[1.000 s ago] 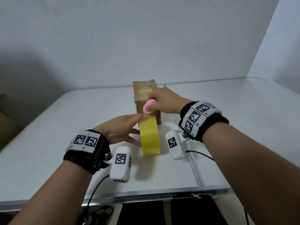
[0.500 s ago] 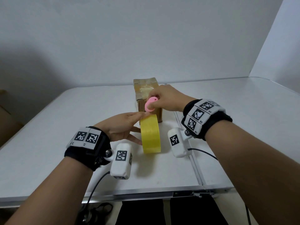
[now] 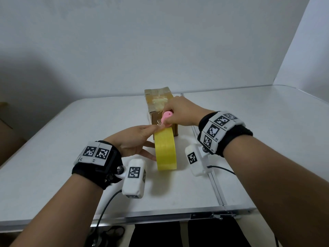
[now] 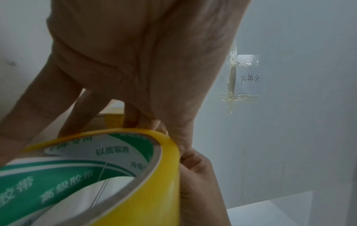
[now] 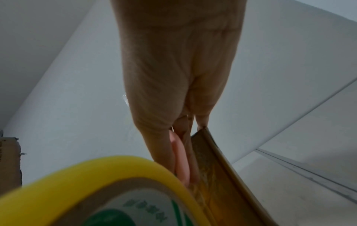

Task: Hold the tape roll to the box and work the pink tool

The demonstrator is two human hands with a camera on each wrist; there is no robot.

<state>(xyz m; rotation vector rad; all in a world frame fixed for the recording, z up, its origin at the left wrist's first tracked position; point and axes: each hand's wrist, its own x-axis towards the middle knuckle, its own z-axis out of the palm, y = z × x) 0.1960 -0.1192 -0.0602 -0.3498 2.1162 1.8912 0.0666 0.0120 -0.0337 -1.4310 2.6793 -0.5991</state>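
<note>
Right hand (image 3: 179,111): my fingers are curled tight round a small pink cutter (image 3: 166,117), pinching it between thumb and fingers; its lower tip meets the top of the tape roll, against the near face of the box. In the right wrist view the cutter (image 5: 180,157) lies between my fingers, just beside the box's near edge.

Left hand (image 3: 135,141): my fingers lie nearly straight along the left side of the yellow tape roll (image 3: 165,150), fingertips reaching its top rim beside the cutter, thumb low against its flank. I steady the roll, not clasping it. The left wrist view shows the roll's (image 4: 123,180) green-and-white printed core, with my fingers over its upper rim.

Tape roll: stands on edge on the white table (image 3: 71,139), about the middle of it, touching the box's near face.

Cardboard box (image 3: 158,102): brown, its top crossed with clear tape, standing toward the table's far edge, behind the roll.

Wall: a taped paper label (image 4: 249,76) with handwriting, seen only from the left wrist.
</note>
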